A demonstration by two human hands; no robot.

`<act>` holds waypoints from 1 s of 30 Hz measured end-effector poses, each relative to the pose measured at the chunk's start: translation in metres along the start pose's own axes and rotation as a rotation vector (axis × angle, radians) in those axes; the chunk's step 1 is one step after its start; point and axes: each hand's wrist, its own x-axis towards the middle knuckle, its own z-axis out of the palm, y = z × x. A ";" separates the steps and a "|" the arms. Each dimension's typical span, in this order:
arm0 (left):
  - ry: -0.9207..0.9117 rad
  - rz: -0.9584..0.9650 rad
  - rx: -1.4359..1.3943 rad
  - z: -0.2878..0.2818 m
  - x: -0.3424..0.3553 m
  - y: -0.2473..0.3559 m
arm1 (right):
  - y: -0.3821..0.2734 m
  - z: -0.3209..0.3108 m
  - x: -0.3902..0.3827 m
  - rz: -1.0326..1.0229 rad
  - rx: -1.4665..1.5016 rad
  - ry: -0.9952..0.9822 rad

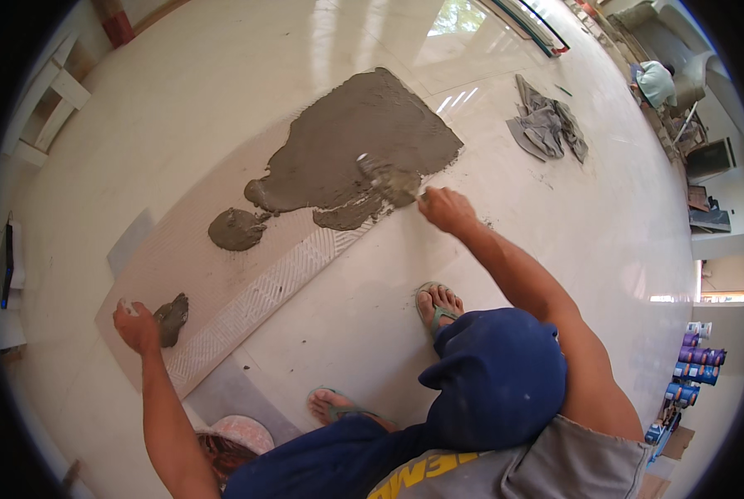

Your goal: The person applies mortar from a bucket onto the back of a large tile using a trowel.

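Grey wet mortar (pixel 351 125) covers the far part of a large pale slab (pixel 264 287) with a ridged back, lying on the floor. My right hand (pixel 445 209) is closed round a trowel (pixel 393 185), whose blade is blurred against the mortar's near right edge. At the slab's left end, my left hand (pixel 137 326) has its fingers curled in; what they hold is hard to make out. Right beside it is a dark mortar lump (pixel 172 320). A rounder mortar heap (pixel 236 229) sits between that lump and the spread layer.
A crumpled grey cloth (pixel 548 121) lies on the glossy floor at the far right. My sandalled feet (pixel 437 306) stand on the slab's near side. A pink-rimmed round container (pixel 243 434) is by my left forearm. Paint cans (pixel 698 356) stand far right; another person (pixel 656 85) crouches beyond.
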 end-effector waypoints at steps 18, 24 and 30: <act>0.131 0.077 -0.228 0.031 0.005 0.033 | -0.135 0.011 -0.061 -0.141 0.444 -0.637; 0.069 0.097 -0.254 0.014 -0.003 0.040 | -0.040 0.019 -0.016 -0.313 0.271 -0.118; 0.098 0.077 -0.186 0.026 -0.009 -0.009 | 0.020 -0.038 0.050 -0.376 -0.196 -0.121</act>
